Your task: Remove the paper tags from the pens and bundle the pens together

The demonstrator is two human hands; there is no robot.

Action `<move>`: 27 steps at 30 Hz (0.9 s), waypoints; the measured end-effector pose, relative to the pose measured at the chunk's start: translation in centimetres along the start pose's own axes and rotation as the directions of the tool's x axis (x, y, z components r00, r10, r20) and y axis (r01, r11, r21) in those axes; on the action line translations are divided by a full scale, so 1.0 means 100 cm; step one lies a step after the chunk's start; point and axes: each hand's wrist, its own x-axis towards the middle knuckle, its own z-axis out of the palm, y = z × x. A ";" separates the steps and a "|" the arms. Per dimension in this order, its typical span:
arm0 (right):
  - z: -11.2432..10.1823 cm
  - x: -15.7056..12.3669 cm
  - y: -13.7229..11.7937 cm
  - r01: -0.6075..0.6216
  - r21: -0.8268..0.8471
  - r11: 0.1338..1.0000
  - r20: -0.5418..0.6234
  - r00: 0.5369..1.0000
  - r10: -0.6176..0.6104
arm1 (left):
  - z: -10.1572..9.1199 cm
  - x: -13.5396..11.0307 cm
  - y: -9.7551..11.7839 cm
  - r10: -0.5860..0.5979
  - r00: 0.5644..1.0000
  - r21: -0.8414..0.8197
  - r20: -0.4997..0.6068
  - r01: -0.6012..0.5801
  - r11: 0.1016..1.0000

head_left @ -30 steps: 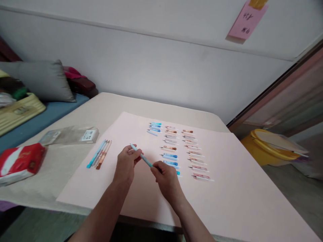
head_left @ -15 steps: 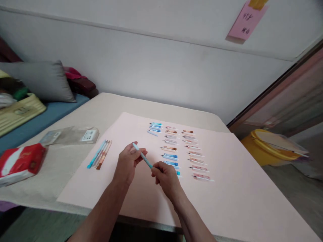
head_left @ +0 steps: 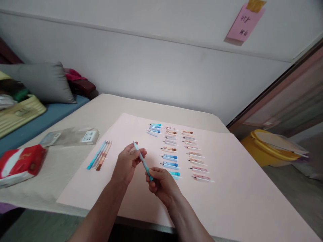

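A slim light-blue pen [head_left: 143, 162] is held up at a slant above the pink sheet [head_left: 101, 191]. My left hand [head_left: 127, 163] is closed around its upper part, with the pale tip near the fingertips. My right hand [head_left: 163, 183] pinches its lower, turquoise end between thumb and fingers. Just past my right hand lie a blue pen barrel [head_left: 170, 164] and a turquoise one [head_left: 175, 173], beside thin white parts. More pen pieces with pink barrels [head_left: 202, 177] form a column to the right. A small bundle of pens [head_left: 101, 154] lies left of my left hand.
A flattened clear plastic bag [head_left: 73, 136] and a red-and-white packet [head_left: 22, 164] lie at the left of the table. A grey cushion [head_left: 47, 82] and yellow basket [head_left: 22, 112] are beyond. A yellow bin [head_left: 270, 151] stands beyond the right edge.
My right hand has moved down and slightly left, turning to show its fingers. The pen stands steeper, with its turquoise end lower. My left hand has hardly moved.
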 end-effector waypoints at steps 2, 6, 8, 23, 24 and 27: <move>0.002 0.002 0.003 0.058 -0.050 0.997 -0.043 0.997 -0.060 | -0.001 0.000 0.000 0.003 1.000 0.080 -0.019 -0.002 0.997; 0.005 0.007 0.010 0.183 -0.171 0.968 -0.112 0.973 -0.204 | 0.000 -0.003 -0.005 0.021 1.000 0.381 0.013 -0.025 0.924; 0.007 0.008 0.012 0.192 -0.182 0.964 -0.096 0.973 -0.211 | 0.001 -0.004 -0.008 0.023 0.998 0.451 0.052 -0.045 0.891; 0.006 0.000 0.004 0.189 -0.356 0.915 -0.064 0.972 -0.225 | -0.074 0.039 0.033 0.273 0.953 0.928 -0.128 0.212 -0.306; 0.007 0.000 0.004 0.185 -0.352 0.917 -0.065 0.973 -0.221 | -0.077 0.041 0.034 0.275 0.951 0.917 -0.138 0.228 -0.327; 0.008 0.000 0.001 0.173 -0.345 0.922 -0.066 0.976 -0.208 | -0.084 0.043 0.036 0.293 0.945 0.906 -0.143 0.244 -0.346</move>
